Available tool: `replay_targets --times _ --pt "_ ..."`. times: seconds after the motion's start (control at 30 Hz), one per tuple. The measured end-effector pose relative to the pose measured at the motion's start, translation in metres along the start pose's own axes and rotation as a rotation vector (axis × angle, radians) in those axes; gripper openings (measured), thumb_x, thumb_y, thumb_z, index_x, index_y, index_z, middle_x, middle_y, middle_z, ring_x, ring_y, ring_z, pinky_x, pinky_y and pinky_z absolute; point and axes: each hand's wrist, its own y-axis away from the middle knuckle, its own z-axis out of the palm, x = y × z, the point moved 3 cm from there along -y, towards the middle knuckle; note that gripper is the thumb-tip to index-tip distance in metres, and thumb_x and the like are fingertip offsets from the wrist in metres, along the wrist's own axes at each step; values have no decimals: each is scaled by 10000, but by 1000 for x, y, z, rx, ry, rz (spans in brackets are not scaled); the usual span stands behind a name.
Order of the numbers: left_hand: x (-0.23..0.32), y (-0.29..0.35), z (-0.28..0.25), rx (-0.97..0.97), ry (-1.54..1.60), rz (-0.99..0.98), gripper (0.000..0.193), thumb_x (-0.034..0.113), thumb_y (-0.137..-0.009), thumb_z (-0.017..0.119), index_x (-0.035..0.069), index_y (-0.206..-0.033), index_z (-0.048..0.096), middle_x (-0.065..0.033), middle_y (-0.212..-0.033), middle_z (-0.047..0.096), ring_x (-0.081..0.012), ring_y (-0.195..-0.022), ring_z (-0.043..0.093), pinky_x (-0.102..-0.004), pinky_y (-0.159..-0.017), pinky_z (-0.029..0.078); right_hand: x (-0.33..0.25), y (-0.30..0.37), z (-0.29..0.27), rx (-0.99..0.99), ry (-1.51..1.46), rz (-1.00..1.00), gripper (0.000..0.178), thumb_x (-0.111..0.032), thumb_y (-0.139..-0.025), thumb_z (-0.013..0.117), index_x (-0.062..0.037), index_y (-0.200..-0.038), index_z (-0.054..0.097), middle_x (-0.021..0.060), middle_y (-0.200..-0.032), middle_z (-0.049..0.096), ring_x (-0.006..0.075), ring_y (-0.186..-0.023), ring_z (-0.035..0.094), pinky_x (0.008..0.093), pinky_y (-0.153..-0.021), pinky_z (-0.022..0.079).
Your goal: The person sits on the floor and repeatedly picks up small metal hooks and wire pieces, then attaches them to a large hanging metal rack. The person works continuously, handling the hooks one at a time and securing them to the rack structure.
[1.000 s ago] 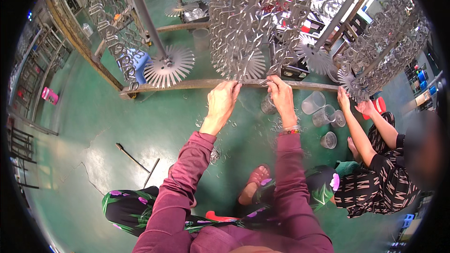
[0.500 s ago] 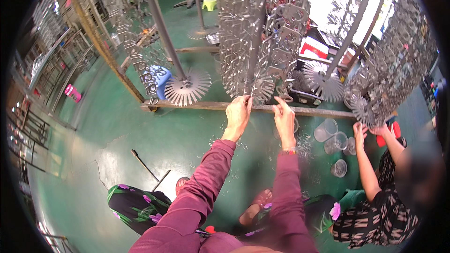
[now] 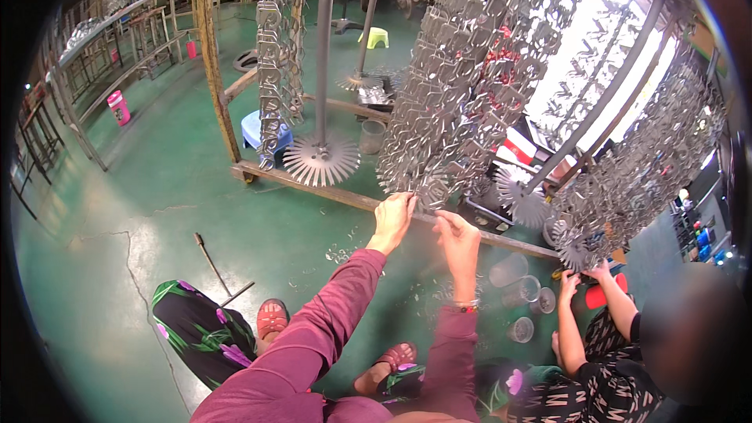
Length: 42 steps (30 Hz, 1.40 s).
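Note:
In front of me a dense column of hanging shiny metal parts [image 3: 462, 70] surrounds a pole, with a slotted metal disc [image 3: 429, 188] at its foot. My left hand [image 3: 392, 222] is closed in a pinch at the disc's near left edge; whatever is between its fingertips is too small to make out. Just to the right, my right hand [image 3: 459, 244] has curled fingers, thumb and forefinger together below the disc; what they hold, if anything, is hidden. Small curved metal pieces [image 3: 341, 253] lie on the green floor left of my hands.
A low wooden rail [image 3: 313, 186] runs beneath the rack. A bare slotted disc [image 3: 321, 163] stands left. Clear plastic cups [image 3: 522, 291] sit right of my arm. A co-worker's hands [image 3: 583, 276] work at another column. A T-handled metal rod [image 3: 213, 262] lies on the floor.
The view has swung, so the rack leans differently and my hands appear lower. My right hand's fingers, extended before, are now curled in. My left hand keeps its pinch at the disc.

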Motion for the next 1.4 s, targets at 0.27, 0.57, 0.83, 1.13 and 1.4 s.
replay_targets --times 0.27,0.57,0.83,1.13,1.4 --pt "4 8 -5 -62 40 -30 218 244 -881 567 50 -923 657 -138 -868 658 -319 -789 641 -416 -701 503 -55 -19 7 -78 -6 -57 267 -152 -887 597 32 -1077 635 52 -696 646 43 -492 509 183 -459 392" --pt "8 12 -11 -47 100 -66 245 262 -873 581 42 -937 668 -146 -864 667 -325 -784 644 -409 -695 504 -81 -22 -3 -260 -38 137 320 -181 -892 604 38 -1125 602 41 -715 647 41 -486 523 178 -428 381" --pt "17 7 -48 -125 109 -148 302 329 -872 585 51 -943 676 -141 -877 669 -311 -775 647 -401 -695 498 -73 3 22 -114 11 -84 272 -180 -893 603 25 -1067 641 50 -694 642 54 -491 515 190 -443 382" --pt "182 -121 -130 139 208 536 186 101 -830 620 14 -995 626 -168 -814 646 -331 -719 630 -391 -643 488 -38 7 -26 100 -121 58 248 -197 -910 581 23 -993 660 57 -664 640 56 -473 508 204 -432 391" --pt "193 -162 -101 18 -16 459 179 111 -845 565 -16 -937 653 -216 -714 628 -359 -664 630 -420 -634 492 -17 6 -49 107 -97 89 268 -228 -914 578 14 -989 666 65 -685 645 62 -489 515 210 -449 412"
